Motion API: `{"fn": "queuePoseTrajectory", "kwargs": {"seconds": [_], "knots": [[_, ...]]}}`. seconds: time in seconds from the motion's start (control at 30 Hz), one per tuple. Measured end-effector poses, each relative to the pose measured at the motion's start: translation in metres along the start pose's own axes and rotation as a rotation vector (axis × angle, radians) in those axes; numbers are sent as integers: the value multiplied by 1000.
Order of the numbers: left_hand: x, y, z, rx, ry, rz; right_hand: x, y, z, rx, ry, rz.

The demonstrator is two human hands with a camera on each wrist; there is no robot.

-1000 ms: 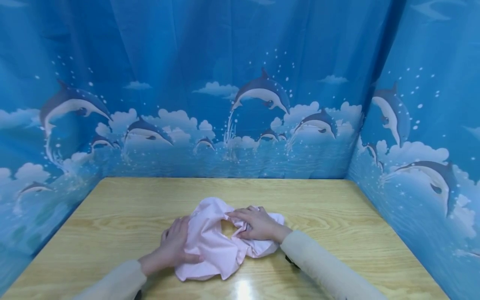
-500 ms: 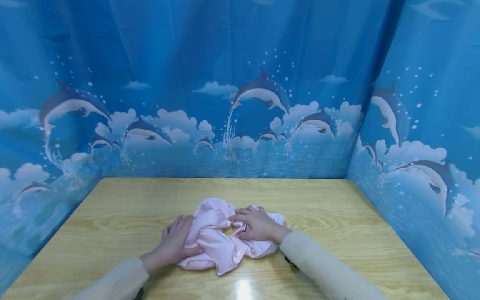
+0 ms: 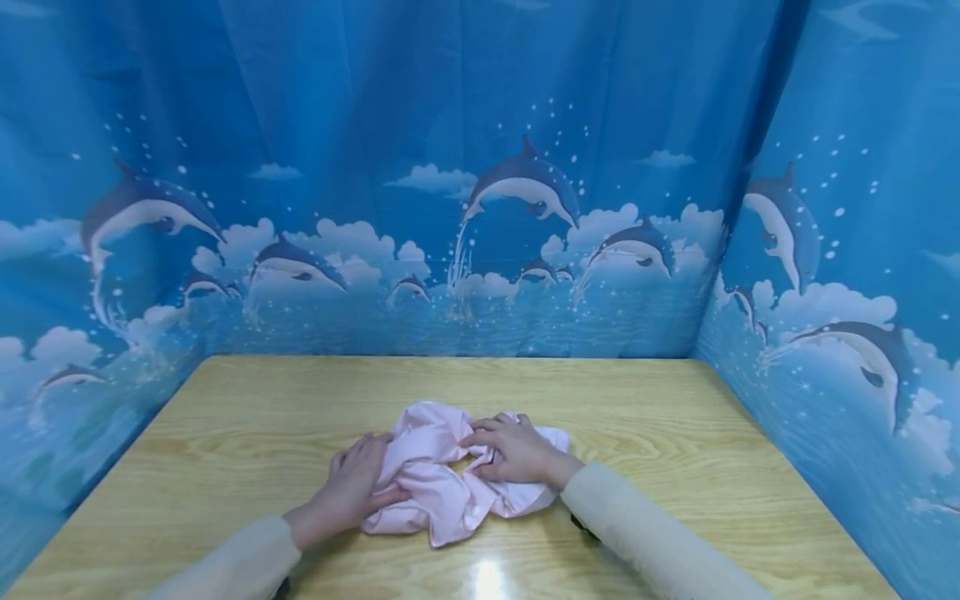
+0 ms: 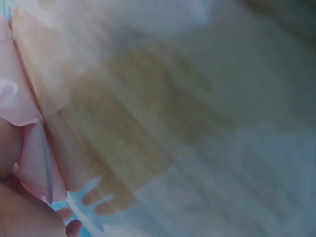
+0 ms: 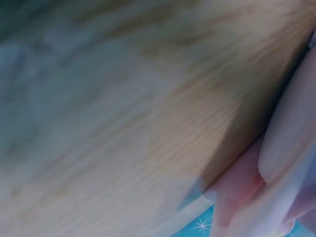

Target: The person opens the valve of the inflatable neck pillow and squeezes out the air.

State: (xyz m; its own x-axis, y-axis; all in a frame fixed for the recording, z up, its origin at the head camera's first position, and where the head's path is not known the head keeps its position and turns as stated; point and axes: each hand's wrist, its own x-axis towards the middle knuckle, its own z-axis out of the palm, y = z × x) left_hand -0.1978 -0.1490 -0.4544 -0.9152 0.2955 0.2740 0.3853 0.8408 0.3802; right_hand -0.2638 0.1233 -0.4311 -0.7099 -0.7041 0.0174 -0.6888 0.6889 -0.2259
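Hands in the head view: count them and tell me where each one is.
2: the left hand at the left side of the pink cloth, and the right hand on its right part. Both are largely in plain view.

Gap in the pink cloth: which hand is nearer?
Right. The right hand is at the right edge of the gap; the left hand is farther off, at the pink cloth's left side.

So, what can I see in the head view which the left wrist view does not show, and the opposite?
Only the head view shows the right hand and the printed dolphins. Only the left wrist view shows a brownish patch with finger-like ends, perhaps a reflection, on the tabletop. Both show the left hand, the pink cloth and the tabletop.
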Motion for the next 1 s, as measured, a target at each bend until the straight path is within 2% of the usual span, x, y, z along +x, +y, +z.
{"fn": "queuePoseTrajectory", "kwargs": {"seconds": [0.07,0.13,0.3,0.4,0.73,1.0], "knots": [[0,0,0,-10,-3,-4,0,0,0,1,-6,10],[1,0,0,-16,9,17,-1,0,0,5,-11,17],[1,1,-3,18,45,152,-1,0,0,3,-8,20],[2,3,-4,36,24,201,-1,0,0,7,-3,14],[2,7,-1,78,-32,263,-1,0,-1,23,9,-8],[0,3,4,109,-14,294,0,0,0,33,-13,10]]}}
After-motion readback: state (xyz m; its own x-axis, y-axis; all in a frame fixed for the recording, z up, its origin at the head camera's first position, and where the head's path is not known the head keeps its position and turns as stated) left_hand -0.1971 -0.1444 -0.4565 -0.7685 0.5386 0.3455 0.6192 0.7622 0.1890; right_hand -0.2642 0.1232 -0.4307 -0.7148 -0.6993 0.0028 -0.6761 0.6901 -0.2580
